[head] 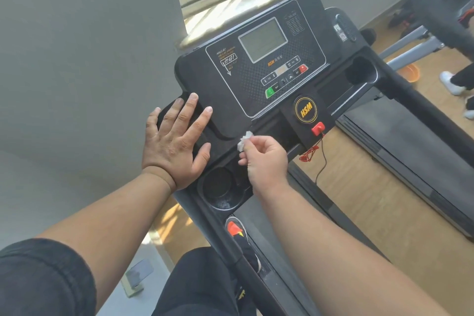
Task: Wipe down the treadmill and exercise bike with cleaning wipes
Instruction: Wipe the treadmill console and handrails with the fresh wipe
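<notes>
A black treadmill console (277, 33) with a grey screen (263, 39) and an orange HSM badge fills the middle of the view. My left hand (177, 142) lies flat, fingers spread, on the console's left corner. My right hand (265, 159) pinches a small crumpled white wipe (243, 141) against the console's lower edge, just above the left cup holder (220, 187). The treadmill belt (410, 141) runs off to the right.
A red safety key (318, 128) with a red cord hangs below the badge. A second cup holder (361, 69) sits at the console's right. Another person's legs and white shoe (450, 83) and another black machine (441, 2) stand at the far right. A grey wall is on the left.
</notes>
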